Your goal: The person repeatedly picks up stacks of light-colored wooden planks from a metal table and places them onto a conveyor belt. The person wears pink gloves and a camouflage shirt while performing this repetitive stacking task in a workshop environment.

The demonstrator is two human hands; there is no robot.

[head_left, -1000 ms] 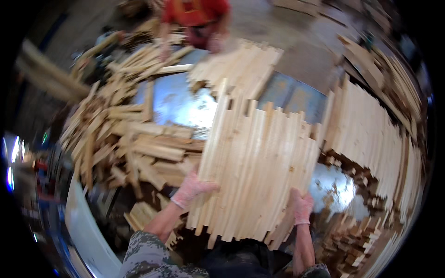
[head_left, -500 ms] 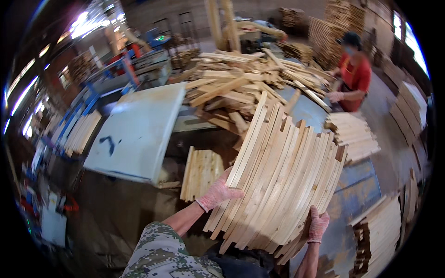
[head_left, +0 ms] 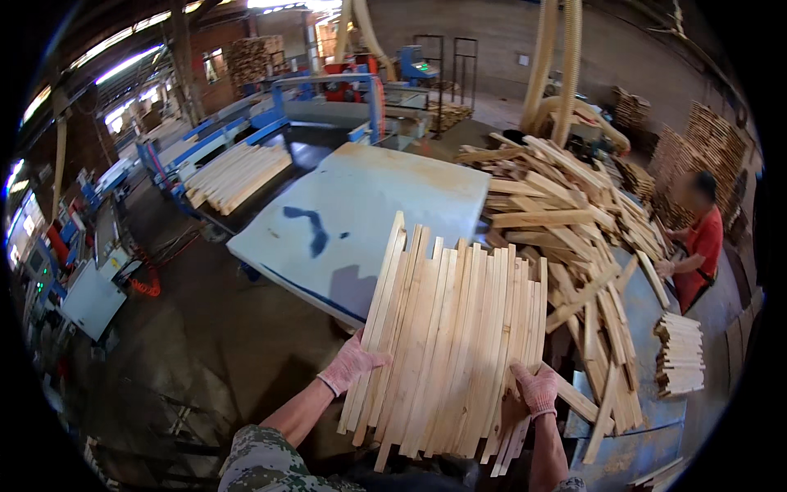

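Between my two gloved hands is a wide bundle of wooden strips [head_left: 443, 344], pale and side by side with uneven ends. My left hand [head_left: 355, 362] clasps its left edge, the thumb lying over the outer strips. On the opposite edge, my right hand [head_left: 537, 387] presses in with the thumb on top; its other fingers are partly hidden. The bundle's far end reaches over the near edge of a white tabletop [head_left: 393, 189], which bears dark blue stains and a shadow. I cannot tell whether the strips touch it.
To the right lies a jumbled heap of wooden boards [head_left: 566, 213]. Beyond it, a person in red [head_left: 703, 246] stands by a blue table [head_left: 648, 320] with a small stack of strips [head_left: 679, 354]. A blue-framed machine [head_left: 324, 90] and more strips [head_left: 238, 174] are farther left.
My view has swung left, bringing the white tabletop in front of me. The bundle has come along in both hands, away from the blue table and toward the white tabletop.
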